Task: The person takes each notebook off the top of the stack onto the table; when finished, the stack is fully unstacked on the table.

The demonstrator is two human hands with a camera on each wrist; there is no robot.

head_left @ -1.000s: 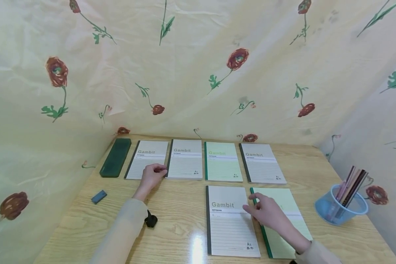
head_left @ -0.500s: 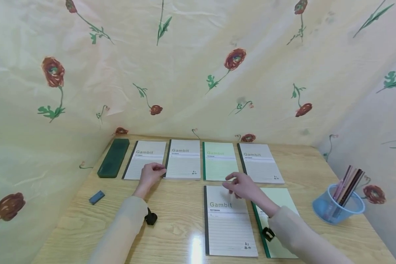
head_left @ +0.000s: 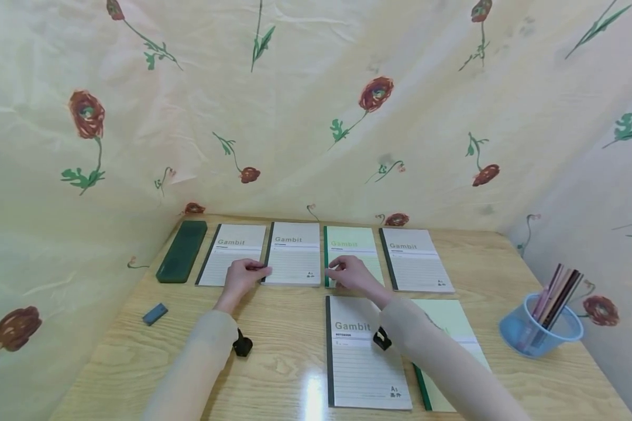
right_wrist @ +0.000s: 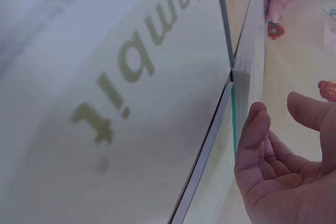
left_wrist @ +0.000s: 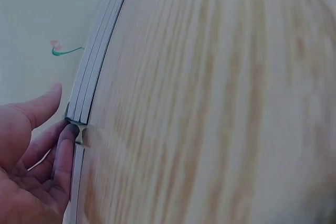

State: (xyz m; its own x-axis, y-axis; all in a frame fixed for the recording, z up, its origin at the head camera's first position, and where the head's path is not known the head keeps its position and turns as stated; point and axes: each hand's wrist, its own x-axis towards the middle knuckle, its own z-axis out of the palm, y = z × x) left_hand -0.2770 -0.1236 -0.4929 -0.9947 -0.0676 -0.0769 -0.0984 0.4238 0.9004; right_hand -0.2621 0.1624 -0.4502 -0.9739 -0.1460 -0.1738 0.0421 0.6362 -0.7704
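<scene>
A white Gambit notebook (head_left: 296, 251) with a dark spine lies second from left in the back row. In the left wrist view it tops a stack (left_wrist: 100, 56) of several layers. My left hand (head_left: 242, 278) is at its lower left corner, over the first white notebook (head_left: 234, 240). Its bent fingers (left_wrist: 64, 153) touch the corner, while the thumb stands apart above. My right hand (head_left: 350, 273) reaches over the green notebook (head_left: 366, 245), fingertips near its green spine, facing the stack's right side. The right wrist view shows thumb and fingers spread with nothing between them.
Another white notebook (head_left: 413, 251) lies at the back right. In front are a white notebook (head_left: 363, 368) and a green one (head_left: 445, 394), partly under my right sleeve. Around them are a dark green case (head_left: 182, 251), a blue eraser (head_left: 155, 314) and a blue cup (head_left: 521, 333) of pencils.
My right hand has moved left and away from me, from the front notebooks to the green one in the back row. My left thumb has shifted slightly right over the corner.
</scene>
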